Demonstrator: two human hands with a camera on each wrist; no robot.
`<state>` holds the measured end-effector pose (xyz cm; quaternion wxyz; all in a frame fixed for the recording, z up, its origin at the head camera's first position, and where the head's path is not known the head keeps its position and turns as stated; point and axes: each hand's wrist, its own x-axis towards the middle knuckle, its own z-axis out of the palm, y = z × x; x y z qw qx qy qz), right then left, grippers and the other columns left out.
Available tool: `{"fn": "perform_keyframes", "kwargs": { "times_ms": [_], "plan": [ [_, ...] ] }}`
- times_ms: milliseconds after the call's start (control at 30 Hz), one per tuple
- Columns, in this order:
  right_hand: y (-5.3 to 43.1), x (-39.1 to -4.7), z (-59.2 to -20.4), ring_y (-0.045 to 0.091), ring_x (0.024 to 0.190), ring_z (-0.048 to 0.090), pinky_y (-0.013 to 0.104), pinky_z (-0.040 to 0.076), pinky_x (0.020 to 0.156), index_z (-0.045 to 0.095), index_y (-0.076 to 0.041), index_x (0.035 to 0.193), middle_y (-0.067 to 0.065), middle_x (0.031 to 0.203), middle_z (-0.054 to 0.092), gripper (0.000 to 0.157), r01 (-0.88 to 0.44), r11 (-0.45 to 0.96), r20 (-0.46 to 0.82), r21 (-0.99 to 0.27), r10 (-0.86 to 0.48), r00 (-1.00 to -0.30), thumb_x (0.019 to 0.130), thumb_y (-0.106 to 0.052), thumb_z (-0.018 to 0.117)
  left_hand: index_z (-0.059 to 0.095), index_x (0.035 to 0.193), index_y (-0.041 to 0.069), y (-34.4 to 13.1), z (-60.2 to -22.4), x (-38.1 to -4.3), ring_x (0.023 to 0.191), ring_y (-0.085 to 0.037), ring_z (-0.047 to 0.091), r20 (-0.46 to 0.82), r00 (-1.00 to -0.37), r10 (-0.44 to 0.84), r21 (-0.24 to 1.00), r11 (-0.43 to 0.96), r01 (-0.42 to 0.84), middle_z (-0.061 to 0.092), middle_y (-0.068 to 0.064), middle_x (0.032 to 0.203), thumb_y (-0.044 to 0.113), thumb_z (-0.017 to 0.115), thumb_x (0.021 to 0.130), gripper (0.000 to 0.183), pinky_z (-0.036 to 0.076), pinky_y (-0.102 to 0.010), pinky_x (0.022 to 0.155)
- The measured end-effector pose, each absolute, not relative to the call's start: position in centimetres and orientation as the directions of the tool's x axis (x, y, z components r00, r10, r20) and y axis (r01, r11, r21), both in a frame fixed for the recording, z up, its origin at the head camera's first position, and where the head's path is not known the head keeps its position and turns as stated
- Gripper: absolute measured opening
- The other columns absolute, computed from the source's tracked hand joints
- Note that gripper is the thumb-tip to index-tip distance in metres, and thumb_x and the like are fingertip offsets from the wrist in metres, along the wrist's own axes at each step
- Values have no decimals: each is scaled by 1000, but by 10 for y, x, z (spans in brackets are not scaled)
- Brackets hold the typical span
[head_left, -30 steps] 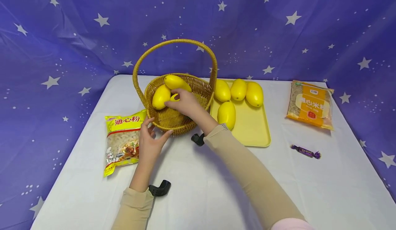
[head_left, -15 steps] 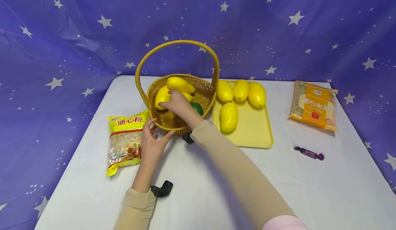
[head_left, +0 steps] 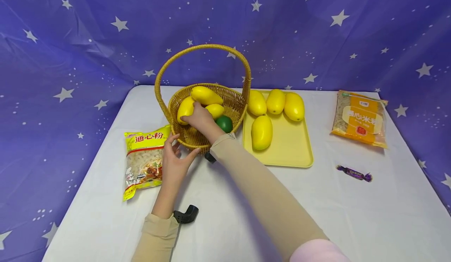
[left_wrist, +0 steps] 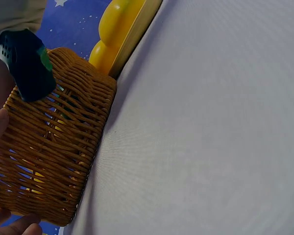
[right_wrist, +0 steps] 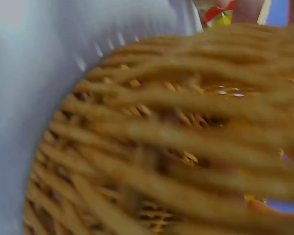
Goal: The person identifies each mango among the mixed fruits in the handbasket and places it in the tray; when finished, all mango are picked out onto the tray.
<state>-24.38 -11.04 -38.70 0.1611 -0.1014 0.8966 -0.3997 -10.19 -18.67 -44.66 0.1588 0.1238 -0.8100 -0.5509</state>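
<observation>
The right hand [head_left: 201, 118] is gripping the leftmost mango [head_left: 184, 108] inside the basket [head_left: 230, 96], its thumb and fingers bending over the fruit. The left hand [head_left: 174, 166] is holding the basket's near-left side from outside, thumb and fingers standing apart along the wicker. Two more mangoes [head_left: 206, 95] are lying by the gripped one, and a green fruit [head_left: 224, 124] is sitting toward the basket's right. Just right, a tray [head_left: 290, 146] is bearing four mangoes [head_left: 262, 132]. A yellow bag [head_left: 143, 168] is lying left of the basket; an orange bag [head_left: 361, 119] and a candy [head_left: 354, 173] are lying far right.
</observation>
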Motion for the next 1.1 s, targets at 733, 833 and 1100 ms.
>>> {"fn": "perform_keyframes", "kwargs": {
  "times_ms": [733, 833, 1100],
  "plan": [
    [-120, -247, -404, 26, 117, 56, 37, 50, 95, 31, -14, 150, 12, 135, 54, 72, -63, 626, -131, -777, -259, -957, 91, -29, 69, 39, 138, 13, -186, -447, -103, 128, -31, 45, 129, -916, -380, 927, 374, -25, 21, -9, 157, 40, 82, 76, 81, 41, -40, 105],
    [-119, -248, -405, 26, 118, 55, 37, 49, 95, 33, -16, 150, 11, 137, 53, 70, -79, 623, -119, -779, -270, -956, 91, -30, 69, 39, 138, 14, -186, -447, -103, 128, -30, 45, 132, -916, -379, 927, 374, -22, 21, -9, 156, 41, 82, 76, 80, 41, -40, 105],
    [-119, -249, -406, 25, 121, 53, 36, 47, 98, 38, -15, 148, 9, 140, 52, 69, -102, 599, -87, -795, -278, -957, 89, -30, 71, 39, 138, 14, -186, -447, -101, 128, -30, 45, 132, -916, -380, 927, 375, -22, 21, -8, 157, 41, 81, 76, 80, 41, -40, 105]
  ]
}}
